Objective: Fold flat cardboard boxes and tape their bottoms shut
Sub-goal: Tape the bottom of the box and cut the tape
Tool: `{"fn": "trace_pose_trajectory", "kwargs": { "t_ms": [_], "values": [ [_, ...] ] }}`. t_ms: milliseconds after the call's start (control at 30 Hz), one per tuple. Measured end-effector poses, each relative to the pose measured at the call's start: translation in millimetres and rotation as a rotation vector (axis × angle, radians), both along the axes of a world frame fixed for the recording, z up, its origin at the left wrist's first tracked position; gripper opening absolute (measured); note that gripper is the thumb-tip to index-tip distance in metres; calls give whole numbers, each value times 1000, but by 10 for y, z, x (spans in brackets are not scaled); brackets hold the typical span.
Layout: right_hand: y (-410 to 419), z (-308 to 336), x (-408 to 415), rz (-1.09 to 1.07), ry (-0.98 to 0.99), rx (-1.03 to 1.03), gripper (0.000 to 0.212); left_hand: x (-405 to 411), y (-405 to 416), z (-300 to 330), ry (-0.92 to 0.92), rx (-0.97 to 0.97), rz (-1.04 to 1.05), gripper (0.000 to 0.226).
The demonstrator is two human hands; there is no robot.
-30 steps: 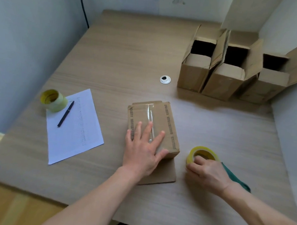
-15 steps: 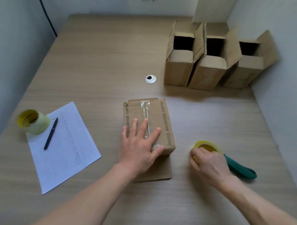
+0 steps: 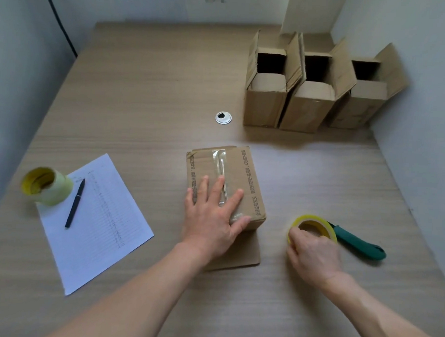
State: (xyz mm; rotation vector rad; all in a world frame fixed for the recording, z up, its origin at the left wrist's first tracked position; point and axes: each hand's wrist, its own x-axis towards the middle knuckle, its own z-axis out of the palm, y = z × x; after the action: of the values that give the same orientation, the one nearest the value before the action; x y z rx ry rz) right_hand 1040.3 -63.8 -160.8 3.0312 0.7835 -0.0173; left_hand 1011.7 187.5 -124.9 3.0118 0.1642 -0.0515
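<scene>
Three finished boxes (image 3: 314, 96) stand at the desk's (image 3: 143, 88) far right, tops open. A fourth box (image 3: 223, 178) lies mid-desk, bottom up, clear tape along its seam. Left hand (image 3: 211, 218) presses flat on it, fingers spread. Right hand (image 3: 312, 253) curls its fingers round the tape roll (image 3: 316, 223) just beside a green-handled tool (image 3: 358, 245). Judging by this, taping looks nearly complete. Spare roll (image 3: 47, 186), paper (image 3: 96, 221), pen (image 3: 74, 202) left.

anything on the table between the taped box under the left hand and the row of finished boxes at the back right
Nothing visible does. The table is bare between the taped box under the left hand and the finished boxes. The round grommet sits flush, left of that path.
</scene>
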Motion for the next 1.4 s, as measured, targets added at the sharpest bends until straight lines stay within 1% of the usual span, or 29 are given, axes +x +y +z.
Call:
{"fn": "trace_pose_trajectory", "kwargs": {
  "t_ms": [67, 133, 233, 300, 333, 400, 467, 500, 567, 633, 667, 733, 767, 800, 833, 900, 967, 1033, 1067, 1100, 1133, 1167, 1200, 1233, 1267, 1300, 1333, 1367, 1400],
  "values": [
    [-19, -34, -33, -61, 38, -11, 30, 9, 39, 12, -6, -24, -23, 70],
    [-12, -34, -22, -113, 67, -8, 21, 9, 111, 32, -40, -100, -10, 72],
    [32, 33, 10, -239, 154, 0, 15, -30, 225, 38, -142, -165, 124, 82],
    [84, 108, 53, -341, 123, 50, 18, -71, 264, -20, -138, -241, 224, 87],
    [139, 170, 79, -362, 65, 144, 25, -79, 264, -67, -115, -328, 267, 87],
    [394, 306, 146, -322, -6, 438, 45, -86, 230, -148, -104, -510, 340, 82],
    [742, 359, 205, -211, 67, 690, 59, -68, 199, -201, -141, -560, 352, 75],
    [913, 347, 209, -182, 145, 744, 61, -52, 198, -215, -150, -558, 337, 71],
    [1169, 279, 168, -193, 253, 737, 57, -10, 225, -220, -175, -560, 301, 64],
    [1251, 218, 133, -227, 215, 714, 52, 26, 244, -195, -220, -593, 304, 58],
    [1250, 193, 128, -234, 203, 713, 53, 28, 244, -179, -239, -625, 330, 61],
    [1233, 177, 130, -248, 206, 738, 59, -17, 258, -175, -257, -671, 324, 79],
    [1228, 181, 134, -269, 216, 759, 59, -52, 282, -192, -257, -654, 251, 88],
    [1227, 183, 143, -293, 231, 778, 57, -79, 328, -221, -248, -607, 151, 93],
    [1230, 179, 155, -312, 251, 780, 53, -84, 402, -256, -229, -561, 57, 91],
    [1236, 186, 151, -321, 301, 722, 51, -51, 572, -269, -160, -513, -34, 85],
    [1236, 287, 150, -320, 373, 647, 56, 81, 720, -227, -65, -554, -90, 87],
    [1219, 416, 174, -301, 470, 530, 63, 312, 894, -112, 91, -630, -174, 85],
    [1198, 486, 177, -273, 526, 469, 64, 447, 982, -10, 166, -612, -200, 82],
    [1175, 574, 182, -241, 568, 429, 62, 573, 1066, 110, 227, -537, -181, 76],
    [1160, 689, 209, -210, 551, 411, 56, 680, 1127, 243, 254, -431, -113, 71],
    [1160, 798, 281, -199, 454, 422, 51, 757, 1151, 365, 241, -338, -2, 67],
    [1156, 879, 394, -207, 295, 440, 49, 793, 1125, 453, 191, -292, 120, 66],
    [1148, 931, 533, -223, 147, 454, 51, 783, 1035, 509, 128, -290, 222, 68],
    [1140, 952, 681, -235, 80, 470, 56, 726, 902, 514, 84, -313, 300, 72],
    [1136, 956, 818, -249, 106, 463, 62, 639, 745, 471, 58, -341, 351, 80],
    [1144, 931, 908, -259, 198, 444, 65, 541, 587, 402, 59, -368, 379, 91],
    [1158, 872, 952, -253, 310, 419, 59, 461, 457, 318, 76, -404, 387, 100],
    [1174, 786, 958, -243, 386, 405, 47, 414, 382, 223, 95, -443, 369, 103]
  ]
}}
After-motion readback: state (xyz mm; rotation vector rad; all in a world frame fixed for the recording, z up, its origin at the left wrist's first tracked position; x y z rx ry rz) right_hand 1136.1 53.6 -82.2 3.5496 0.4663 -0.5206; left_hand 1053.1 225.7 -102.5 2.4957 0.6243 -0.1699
